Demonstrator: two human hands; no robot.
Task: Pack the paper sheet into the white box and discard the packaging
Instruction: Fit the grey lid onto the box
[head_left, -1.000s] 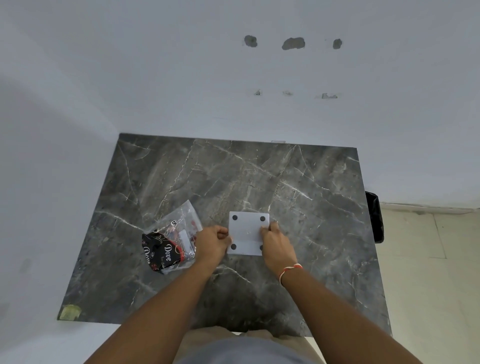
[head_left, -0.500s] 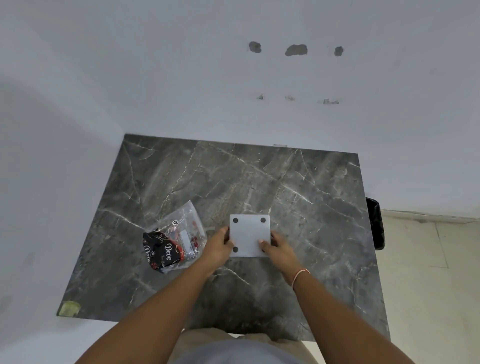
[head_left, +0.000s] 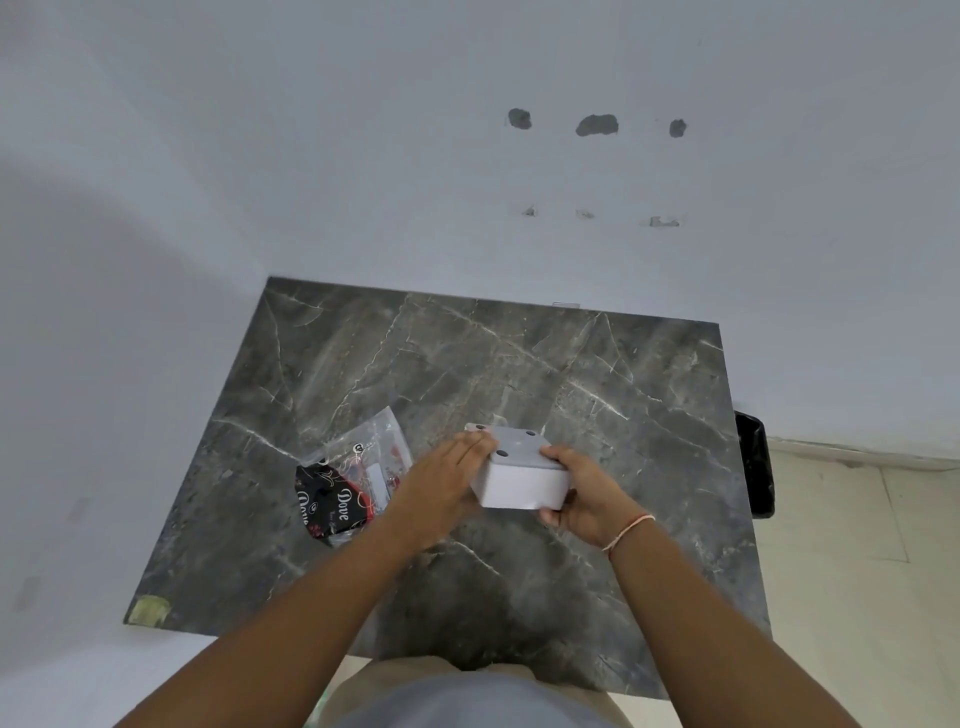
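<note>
The white box, square with dark dots at its top corners, is lifted and tilted toward me above the dark marble table. My right hand grips its right side and underside. My left hand lies flat against its left side with the fingers stretched out. A clear plastic bag with a black and red printed sheet marked "Dove" inside lies on the table just left of my left hand. I cannot see inside the box.
A black bin stands on the floor by the table's right edge. White walls close off the table's back and left sides. A yellowish patch marks the near left corner.
The white box lay flat on the table between both hands; now it is raised and tipped toward me, with its front side showing. My right hand has moved under it.
</note>
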